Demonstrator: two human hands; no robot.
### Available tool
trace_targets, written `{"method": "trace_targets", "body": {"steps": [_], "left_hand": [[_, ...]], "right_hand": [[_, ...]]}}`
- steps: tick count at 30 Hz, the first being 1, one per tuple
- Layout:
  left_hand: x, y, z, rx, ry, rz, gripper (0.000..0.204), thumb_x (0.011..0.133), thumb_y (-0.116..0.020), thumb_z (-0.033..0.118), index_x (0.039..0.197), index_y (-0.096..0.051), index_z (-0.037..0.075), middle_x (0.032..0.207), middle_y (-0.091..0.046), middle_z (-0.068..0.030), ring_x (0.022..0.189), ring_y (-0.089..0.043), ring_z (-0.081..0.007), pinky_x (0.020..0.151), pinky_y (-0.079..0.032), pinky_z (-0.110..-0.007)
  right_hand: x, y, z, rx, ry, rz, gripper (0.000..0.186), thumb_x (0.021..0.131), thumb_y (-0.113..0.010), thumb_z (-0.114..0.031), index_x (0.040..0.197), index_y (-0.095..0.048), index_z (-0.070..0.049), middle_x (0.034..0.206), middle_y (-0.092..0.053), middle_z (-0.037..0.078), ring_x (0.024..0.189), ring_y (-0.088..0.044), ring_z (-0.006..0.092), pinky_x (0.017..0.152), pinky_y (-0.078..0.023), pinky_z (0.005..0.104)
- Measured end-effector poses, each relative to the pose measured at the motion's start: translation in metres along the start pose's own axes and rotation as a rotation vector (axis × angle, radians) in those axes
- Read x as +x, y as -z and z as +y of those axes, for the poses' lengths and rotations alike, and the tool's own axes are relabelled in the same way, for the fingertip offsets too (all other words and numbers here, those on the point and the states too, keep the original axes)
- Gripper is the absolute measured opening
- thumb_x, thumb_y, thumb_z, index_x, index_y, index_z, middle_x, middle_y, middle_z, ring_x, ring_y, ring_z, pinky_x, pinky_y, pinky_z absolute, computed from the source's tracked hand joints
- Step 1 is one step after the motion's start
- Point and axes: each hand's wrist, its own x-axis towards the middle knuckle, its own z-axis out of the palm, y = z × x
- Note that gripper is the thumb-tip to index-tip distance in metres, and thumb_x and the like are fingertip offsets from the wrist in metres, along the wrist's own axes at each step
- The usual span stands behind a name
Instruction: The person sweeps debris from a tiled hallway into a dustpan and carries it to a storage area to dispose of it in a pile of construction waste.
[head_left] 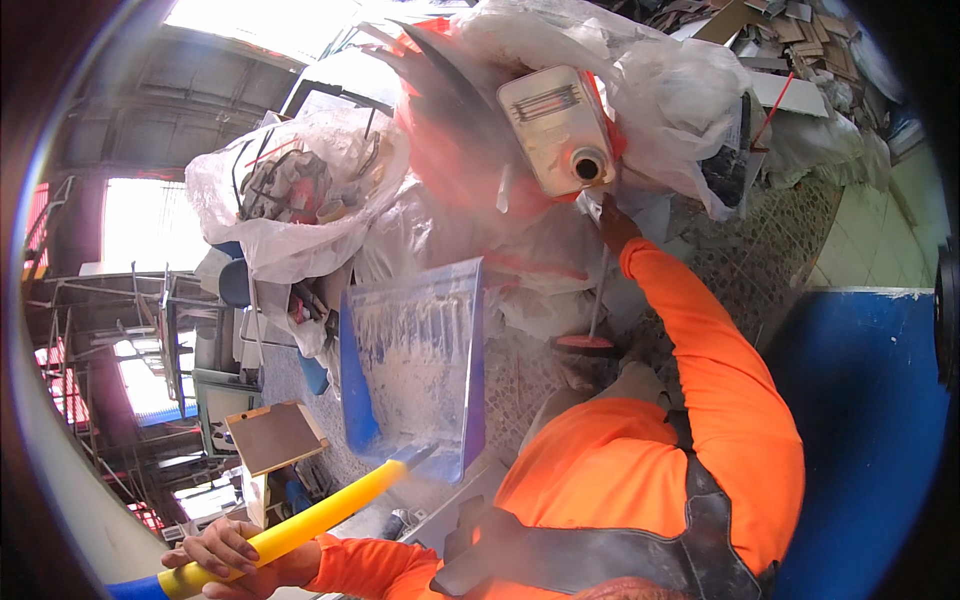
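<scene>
My left hand (225,560) is wrapped round the yellow handle of a shovel (345,500). Its wide blue blade (415,350) is tilted up, streaked with pale dust. My right arm reaches forward, and my right hand (618,228) is closed on a whitish edge of a clear plastic bag (590,203); part of its grip is hidden. Just beyond those fingers, a dirty cream rectangular can (545,125) with a round dark opening lies among the bags.
A clear sack of rubbish (300,190) stands at the far left. Broken boards (800,40) are piled at the far right. A reddish round-based tool (585,343) is on the speckled floor (520,390). A blue panel (860,430) borders my right side.
</scene>
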Motion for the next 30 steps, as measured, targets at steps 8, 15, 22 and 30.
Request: {"method": "trace_targets", "body": {"steps": [8, 15, 22, 30], "left_hand": [[-0.029, 0.06, -0.018, 0.037, 0.17, -0.016, 0.035, 0.087, -0.063, 0.023, 0.107, -0.045, 0.001, 0.068, -0.048, -0.0026, 0.048, -0.047, -0.0103, 0.045, -0.04, -0.022], [-0.057, 0.109, -0.061, -0.235, 0.195, -0.138, 0.034, 0.084, -0.066, 0.022, 0.103, -0.045, 0.003, 0.07, -0.047, -0.0045, 0.049, -0.05, -0.0115, 0.042, -0.043, -0.02], [-0.052, 0.121, -0.104, -0.672, 0.205, -0.241, 0.052, 0.077, -0.072, 0.014, 0.118, -0.042, 0.001, 0.069, -0.054, -0.0056, 0.044, -0.049, -0.01, 0.039, -0.046, -0.023], [-0.091, -0.018, -0.155, -0.448, 0.624, -0.361, 0.042, 0.078, -0.069, 0.013, 0.111, -0.044, 0.004, 0.071, -0.053, -0.0078, 0.059, -0.054, -0.018, 0.056, -0.047, -0.03]], "right_hand": [[-0.068, -0.014, -0.104, 0.496, 0.291, -0.727, 0.029, 0.088, -0.048, -0.018, 0.109, -0.066, -0.01, 0.115, -0.061, 0.014, 0.104, -0.059, 0.03, 0.091, -0.045, 0.0446], [-0.265, 0.017, -0.159, 0.924, -0.126, -0.983, 0.031, 0.079, -0.056, -0.021, 0.106, -0.068, -0.01, 0.114, -0.062, 0.012, 0.103, -0.061, 0.0273, 0.086, -0.049, 0.0398], [-0.404, 0.042, -0.139, 0.964, -0.458, -1.114, 0.041, 0.077, -0.059, -0.03, 0.111, -0.064, -0.007, 0.118, -0.059, 0.015, 0.106, -0.059, 0.0321, 0.089, -0.047, 0.0411], [-0.47, 0.071, -0.144, 1.086, -0.853, -1.136, 0.042, 0.077, -0.06, -0.031, 0.111, -0.063, -0.007, 0.116, -0.06, 0.017, 0.104, -0.06, 0.0311, 0.088, -0.048, 0.04]]}}
